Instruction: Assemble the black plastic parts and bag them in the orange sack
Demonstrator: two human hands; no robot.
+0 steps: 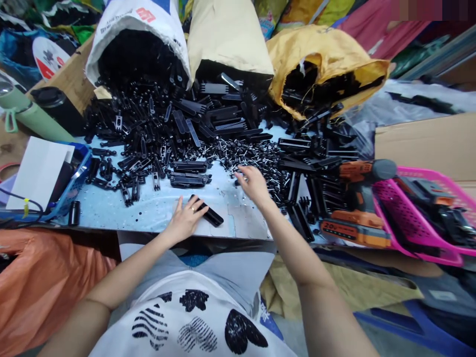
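My left hand [186,218], with a ring on one finger, holds a long black plastic piece [212,214] down on the table near its front edge. The fingers lie over the piece's left end and hide it. My right hand [255,186] is at the front of a heap of small screws [241,151], its fingertips bent close together. Anything between those fingertips is too small to make out. Beyond my left hand, two black assembled-looking pieces [189,179] lie side by side on the light blue tabletop [148,213].
Black parts [148,119] spill from a white sack [141,29], a cream sack [230,39] and a yellow sack [327,49]. An orange cordless drill [357,218] lies at right, beside a pink basket [420,213]. A blue basket [80,168] and a black tumbler [57,109] stand left.
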